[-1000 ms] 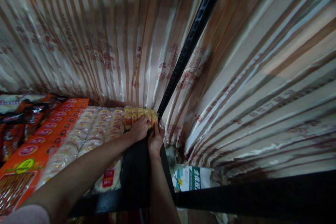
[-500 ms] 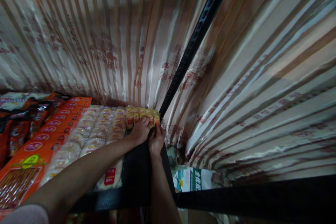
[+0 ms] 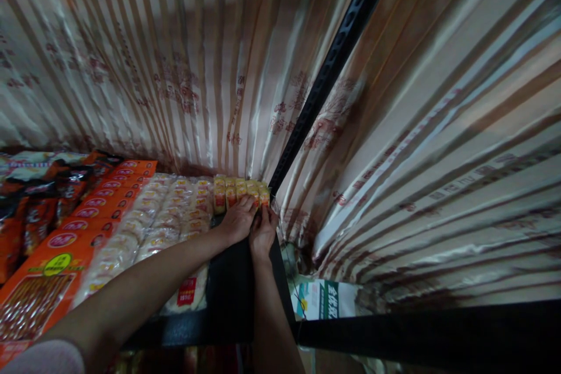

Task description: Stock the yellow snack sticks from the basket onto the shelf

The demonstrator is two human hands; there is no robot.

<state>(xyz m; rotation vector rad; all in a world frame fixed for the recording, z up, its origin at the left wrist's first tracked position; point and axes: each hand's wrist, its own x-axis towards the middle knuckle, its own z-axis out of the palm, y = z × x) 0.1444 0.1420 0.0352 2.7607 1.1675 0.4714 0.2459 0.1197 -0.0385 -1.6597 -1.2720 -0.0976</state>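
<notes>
pale pink sleeve that ended in a curved edge on the left arm, bare right forearm, left hand and right hand that were bare

On shelf, left to right: snack bags, stick packs, wrapped rounds, small packets in back right corner. Left hand, right hand before small packets. Post beside corner; curtain behind. Package right of shelf.
</notes>
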